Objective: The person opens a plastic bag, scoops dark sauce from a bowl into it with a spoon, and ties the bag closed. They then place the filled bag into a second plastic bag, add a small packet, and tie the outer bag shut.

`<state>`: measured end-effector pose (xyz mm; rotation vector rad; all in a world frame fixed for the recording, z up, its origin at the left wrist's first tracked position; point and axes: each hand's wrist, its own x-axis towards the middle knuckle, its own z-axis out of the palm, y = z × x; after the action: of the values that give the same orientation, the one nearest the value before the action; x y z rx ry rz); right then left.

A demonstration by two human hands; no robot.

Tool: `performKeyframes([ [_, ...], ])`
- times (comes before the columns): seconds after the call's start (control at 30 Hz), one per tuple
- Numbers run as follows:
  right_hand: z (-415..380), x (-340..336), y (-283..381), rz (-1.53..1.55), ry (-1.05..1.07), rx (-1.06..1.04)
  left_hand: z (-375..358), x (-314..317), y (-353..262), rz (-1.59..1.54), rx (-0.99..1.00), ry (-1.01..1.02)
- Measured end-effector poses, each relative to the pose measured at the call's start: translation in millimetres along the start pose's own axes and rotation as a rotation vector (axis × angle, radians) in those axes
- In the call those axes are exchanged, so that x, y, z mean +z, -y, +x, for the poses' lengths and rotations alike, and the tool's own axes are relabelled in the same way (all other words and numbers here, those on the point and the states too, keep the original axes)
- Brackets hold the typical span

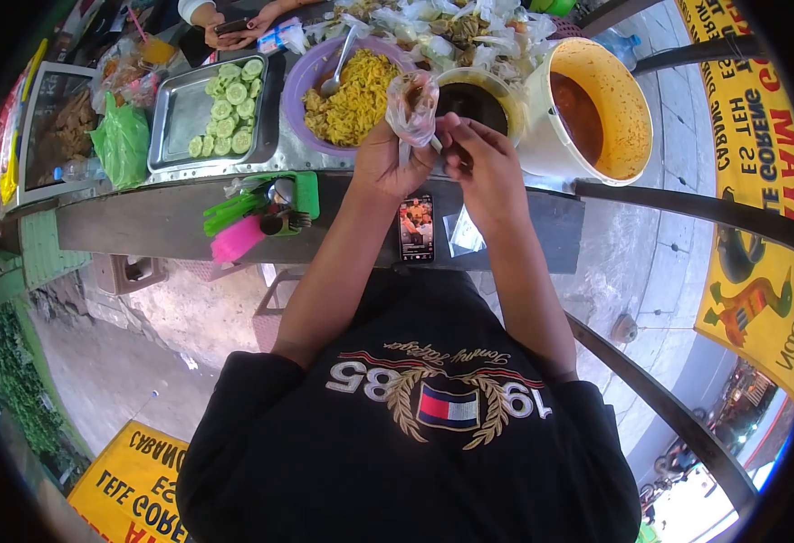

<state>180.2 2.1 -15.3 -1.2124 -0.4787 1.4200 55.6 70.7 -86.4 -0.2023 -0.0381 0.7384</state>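
A small clear plastic bag with reddish-brown contents stands upright in my left hand, whose fingers are wrapped round its lower part. Close on its right, my right hand has its fingers pinched together near the bag's side; what they hold, if anything, is too small to name. Behind the bag, a purple bowl holds yellow rice and a spoon. A tub of dark liquid sits behind my right hand. Right of it is a white bucket with orange-red sauce.
Left are a metal tray of cucumber slices, a green bag and a utensil holder. A phone lies before me. Many filled bags are piled behind. Another person's hands hold a phone at the far edge.
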Motion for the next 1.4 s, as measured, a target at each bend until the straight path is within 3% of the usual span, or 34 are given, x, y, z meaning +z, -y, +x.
performKeyframes([
  [0.03, 0, 3, 2, 0.119, 0.042, 0.037, -2, -1, -1, 0.006, -0.002, 0.021],
  [0.13, 2, 14, 6, -0.109, -0.03, -0.016, -7, -7, -2, -0.02, 0.03, 0.033],
  [0.23, 10, 3, 4, 0.061, 0.211, 0.116, -13, -12, -3, 0.038, 0.073, 0.096],
  [0.33, 6, 11, 8, -0.19, 0.113, 0.098, -21, -14, -6, 0.027, 0.116, 0.063],
  [0.43, 8, 9, 4, -0.192, 0.206, 0.118, -26, -3, -2, 0.038, 0.124, 0.083],
  [0.53, 9, 5, -2, 0.139, 0.262, 0.118, -31, 1, -4, 0.176, 0.148, 0.061],
  [0.63, 0, -1, 14, -0.05, 0.138, -0.11, -36, -2, -24, 0.549, 0.239, -0.126],
  [0.73, -2, -3, 18, -0.554, -0.162, -0.442, -42, 14, -26, 0.811, 0.318, -0.257],
  [0.77, -6, 1, 18, -0.511, -0.07, -0.523, -43, 18, -23, 0.831, 0.334, -0.271],
  [0.87, -12, -8, 16, -0.782, 0.037, -0.474, -47, 25, -13, 0.913, 0.26, -0.22],
  [0.9, -6, -13, 13, -0.674, -0.067, -0.569, -47, 27, -10, 0.94, 0.217, -0.186],
  [1.0, -1, -20, 25, -0.354, -0.279, -0.621, -48, 37, -17, 0.973, 0.278, -0.346],
  [1.1, -17, 11, 11, -0.439, -0.187, -0.691, -38, 37, 9, 1.046, 0.471, -0.337],
  [1.17, -24, 18, 1, -0.491, -0.146, -0.675, -38, 40, 14, 0.927, 0.479, -0.347],
  [1.27, -11, -18, 24, -0.501, -0.372, -0.839, -45, 48, -3, 0.891, 0.508, -0.4],
  [1.3, -6, -24, 28, -0.269, -0.356, -0.951, -47, 47, -8, 0.898, 0.538, -0.401],
  [1.4, -20, 16, 20, -0.419, -0.224, -0.821, -47, 39, 0, 0.87, 0.499, -0.275],
])
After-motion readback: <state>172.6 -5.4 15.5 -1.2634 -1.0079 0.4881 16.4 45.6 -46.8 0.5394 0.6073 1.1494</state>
